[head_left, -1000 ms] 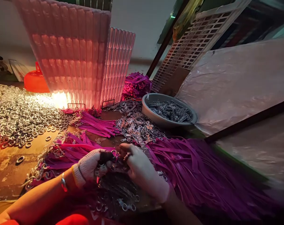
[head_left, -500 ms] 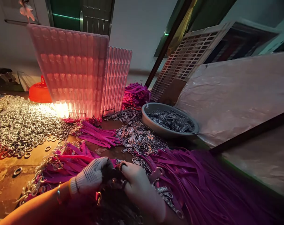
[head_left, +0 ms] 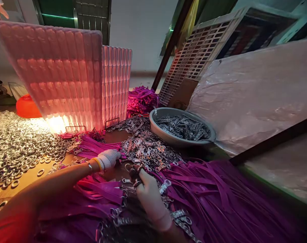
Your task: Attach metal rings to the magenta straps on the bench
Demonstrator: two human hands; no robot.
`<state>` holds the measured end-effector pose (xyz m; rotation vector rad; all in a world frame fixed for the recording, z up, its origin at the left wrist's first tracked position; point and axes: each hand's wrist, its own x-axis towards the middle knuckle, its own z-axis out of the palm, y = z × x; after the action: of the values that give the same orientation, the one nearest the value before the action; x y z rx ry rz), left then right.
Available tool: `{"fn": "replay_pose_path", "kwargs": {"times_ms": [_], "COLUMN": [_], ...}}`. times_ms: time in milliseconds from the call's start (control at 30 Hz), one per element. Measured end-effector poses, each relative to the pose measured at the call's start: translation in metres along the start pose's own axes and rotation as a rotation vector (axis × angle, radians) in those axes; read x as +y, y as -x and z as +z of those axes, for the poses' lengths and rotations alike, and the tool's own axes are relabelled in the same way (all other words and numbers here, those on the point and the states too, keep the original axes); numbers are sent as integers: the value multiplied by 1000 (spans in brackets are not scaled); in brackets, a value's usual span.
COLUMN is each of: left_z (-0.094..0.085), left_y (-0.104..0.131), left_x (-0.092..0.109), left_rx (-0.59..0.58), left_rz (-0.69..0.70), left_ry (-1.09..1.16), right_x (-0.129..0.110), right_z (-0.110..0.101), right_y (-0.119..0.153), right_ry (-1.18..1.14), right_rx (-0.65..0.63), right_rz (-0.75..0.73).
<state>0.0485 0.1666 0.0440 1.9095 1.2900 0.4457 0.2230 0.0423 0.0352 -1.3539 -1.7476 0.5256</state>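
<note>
My left hand (head_left: 108,159), in a white dotted glove, reaches forward to the ends of a bundle of magenta straps (head_left: 96,145); its fingertips are hidden, so what it grips cannot be told. My right hand (head_left: 145,182), in a pale glove with dark finger coverings, is closed near the middle, its fingers pressed together around something too small and dark to make out. Beside both hands lies a heap of metal clasps (head_left: 149,148). Below them, more magenta straps (head_left: 100,192) with metal rings spread across the front.
Loose metal rings (head_left: 24,145) cover the left of the table (head_left: 29,182). Two upright ribbed plastic sheets (head_left: 64,77) stand behind, near an orange cover (head_left: 28,106). A grey basin (head_left: 178,140) holds metal clasps. Long magenta straps (head_left: 214,192) lie at the right.
My left hand has moved forward, away from my right hand, to the farther strap bundle. My right hand stays near the middle, closed. The view has shifted slightly right.
</note>
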Motion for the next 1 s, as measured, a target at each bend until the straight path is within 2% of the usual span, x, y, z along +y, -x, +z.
{"fn": "replay_pose_path", "kwargs": {"times_ms": [100,233,333,433,533,633,700,767,833,933,1000], "left_z": [22,40,34,20,4,-7,-11,-10,-7,-1,3], "left_y": [-22,-25,-22,-13,9,44,70,93,109,123,129], "left_x": [-16,-26,-27,-21,-8,6,12,15,15,13,12], "left_rx": [32,70,92,113,99,30,-23,-44,-18,22,-1], "left_rz": [-62,-143,-149,-112,-106,-134,-132,-125,-138,-197,-249], "left_ry": [-78,-98,-63,-17,49,152,319,518,663,793,878], "right_x": [12,22,25,24,18,2,-13,-30,-45,-59,-64], "right_z": [5,10,12,13,14,13,13,14,14,15,14], "right_y": [1,0,-3,-7,-9,-12,-14,-15,-15,-12,-9], "right_ry": [-32,-42,-34,-54,-44,45,169,323,456,574,604], "right_rx": [-48,-46,-52,-47,-35,-91,-140,-187,-237,-308,-340], "right_rz": [5,27,37,5,-19,-16,-25,-36,-69,-149,-164]}}
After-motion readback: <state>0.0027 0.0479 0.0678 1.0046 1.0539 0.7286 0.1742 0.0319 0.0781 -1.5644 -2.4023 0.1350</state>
